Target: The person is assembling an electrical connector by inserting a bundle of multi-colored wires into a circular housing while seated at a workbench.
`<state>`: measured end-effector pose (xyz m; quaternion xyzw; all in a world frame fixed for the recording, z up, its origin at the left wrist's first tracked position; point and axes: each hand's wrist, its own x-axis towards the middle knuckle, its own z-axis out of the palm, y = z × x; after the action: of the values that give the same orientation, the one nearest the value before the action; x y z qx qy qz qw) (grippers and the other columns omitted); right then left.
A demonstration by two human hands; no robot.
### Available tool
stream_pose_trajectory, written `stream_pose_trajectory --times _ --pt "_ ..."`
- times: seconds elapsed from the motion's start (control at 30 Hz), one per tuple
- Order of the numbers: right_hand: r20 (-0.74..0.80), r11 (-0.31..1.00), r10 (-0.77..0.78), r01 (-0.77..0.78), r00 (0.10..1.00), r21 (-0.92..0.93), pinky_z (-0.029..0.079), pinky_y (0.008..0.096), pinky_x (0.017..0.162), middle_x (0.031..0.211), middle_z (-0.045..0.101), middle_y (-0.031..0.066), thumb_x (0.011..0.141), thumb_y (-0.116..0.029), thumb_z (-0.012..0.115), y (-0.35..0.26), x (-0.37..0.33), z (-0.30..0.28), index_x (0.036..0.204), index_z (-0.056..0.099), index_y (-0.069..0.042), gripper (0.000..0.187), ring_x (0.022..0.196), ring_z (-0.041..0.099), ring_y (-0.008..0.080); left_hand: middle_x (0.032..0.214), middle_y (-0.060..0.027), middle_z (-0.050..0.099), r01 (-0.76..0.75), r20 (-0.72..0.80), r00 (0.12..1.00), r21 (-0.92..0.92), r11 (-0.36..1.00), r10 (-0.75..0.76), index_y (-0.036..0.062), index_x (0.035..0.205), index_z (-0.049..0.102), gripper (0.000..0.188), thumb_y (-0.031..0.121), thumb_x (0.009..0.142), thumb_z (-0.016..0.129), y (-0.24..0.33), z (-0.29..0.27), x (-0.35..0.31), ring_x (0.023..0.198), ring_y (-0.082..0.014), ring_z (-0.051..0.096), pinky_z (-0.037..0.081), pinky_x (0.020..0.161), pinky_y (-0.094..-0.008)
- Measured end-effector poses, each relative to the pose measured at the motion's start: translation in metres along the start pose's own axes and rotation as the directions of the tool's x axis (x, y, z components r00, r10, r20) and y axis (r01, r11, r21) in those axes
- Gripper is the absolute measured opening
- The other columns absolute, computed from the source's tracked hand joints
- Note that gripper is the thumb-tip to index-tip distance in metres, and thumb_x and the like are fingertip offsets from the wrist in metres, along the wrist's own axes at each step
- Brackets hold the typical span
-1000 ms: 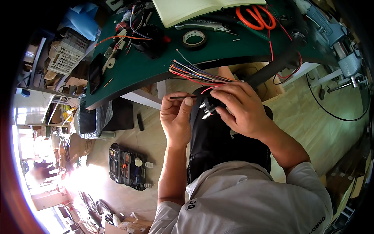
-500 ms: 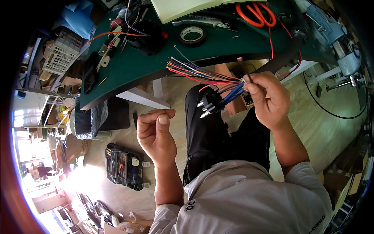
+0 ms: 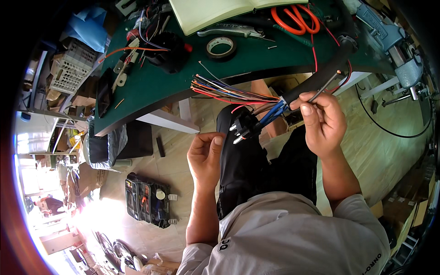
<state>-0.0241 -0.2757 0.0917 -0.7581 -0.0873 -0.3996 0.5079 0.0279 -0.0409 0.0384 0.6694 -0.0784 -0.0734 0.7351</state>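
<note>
Right hand (image 3: 323, 121) raised in front of the desk (image 3: 256, 55) edge, fingers (image 3: 306, 109) pinched closed on a thin grey wire (image 3: 326, 85) that sticks up and to the right, right at the mouth of a black sleeved cable (image 3: 323, 73). The cable runs from the desk top down to the hand; a fan of multicoloured loose wires (image 3: 229, 89) spreads out of it to the left, just under the desk edge. Blue wires (image 3: 272, 113) drop from the same spot to black plug connectors (image 3: 243, 126) hanging over the person's lap. Left hand (image 3: 206, 156) lower, apart from the bundle, fingers curled loosely with thumb against fingertips, nothing visibly held; it sits just left of the connectors, not touching. On the desk: black tape roll (image 3: 221, 47), orange-handled scissors (image 3: 293, 18), open notebook (image 3: 215, 11), grey pliers-type tool (image 3: 231, 31), black round device with wires (image 3: 167, 55). On the floor at left, an open black tool case (image 3: 146, 199).
</note>
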Motion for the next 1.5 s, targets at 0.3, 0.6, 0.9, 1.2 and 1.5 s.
stream_pose_trajectory --times 0.3,0.6,0.9,1.2,1.5 --pt "0.013 0.998 0.052 -0.052 0.999 0.035 0.048 0.022 0.061 0.084 0.066 0.0114 0.09 -0.001 0.057 -0.004 -0.008 0.004 0.099 0.057 0.003 0.01 0.068 0.06 0.0099 0.092 -0.0078 0.066 -0.004 0.074 0.997 -0.017 1.0 0.005 -0.003 0.103 0.06 0.024 0.018 0.091 0.063 0.003 0.02 0.018 0.083 -0.011 0.058 0.046 0.078 -0.025" --pt "0.031 0.996 0.083 -0.084 0.996 0.026 0.049 0.0225 0.061 0.084 0.067 0.0107 0.091 -0.005 0.056 -0.011 -0.01 0.0 0.096 0.056 0.002 0.008 0.068 0.061 0.0103 0.092 -0.0096 0.067 0.14 0.189 0.975 -0.091 0.986 -0.121 -0.0041 0.106 0.059 0.028 0.02 0.092 0.062 0.03 0.057 0.046 0.08 -0.0148 0.063 0.051 0.065 -0.0254" --pt "0.028 0.999 0.042 -0.042 0.999 0.01 0.05 0.023 0.062 0.084 0.068 0.0112 0.09 -0.003 0.056 -0.008 -0.012 0.001 0.097 0.056 0.002 0.008 0.07 0.062 0.0113 0.108 -0.0144 0.062 -0.2 0.214 0.954 -0.079 0.977 0.212 -0.0038 0.107 0.056 0.017 0.001 0.09 0.058 0.019 0.066 0.029 0.104 -0.0178 0.059 0.047 0.091 -0.0303" --pt "0.028 1.0 0.021 -0.021 0.999 -0.005 0.049 0.0231 0.061 0.083 0.067 0.0105 0.09 -0.003 0.056 -0.006 -0.014 0.005 0.095 0.056 0.002 0.008 0.066 0.06 0.0106 0.116 -0.018 0.06 -0.162 0.184 0.966 -0.131 0.978 0.185 -0.0053 0.12 0.049 0.028 0.008 0.096 0.052 0.017 0.069 0.014 0.103 -0.0231 0.063 0.052 0.089 -0.0326" --pt "0.024 1.0 0.01 -0.01 1.0 0.025 0.048 0.0212 0.057 0.084 0.067 0.0111 0.09 -0.001 0.055 -0.003 -0.012 0.007 0.096 0.055 0.002 0.007 0.064 0.058 0.0081 0.104 -0.0154 0.065 -0.032 0.114 0.991 -0.293 0.956 0.068 -0.0049 0.12 0.049 0.029 0.01 0.095 0.054 0.019 0.063 0.025 0.097 -0.0217 0.065 0.054 0.085 -0.0328"
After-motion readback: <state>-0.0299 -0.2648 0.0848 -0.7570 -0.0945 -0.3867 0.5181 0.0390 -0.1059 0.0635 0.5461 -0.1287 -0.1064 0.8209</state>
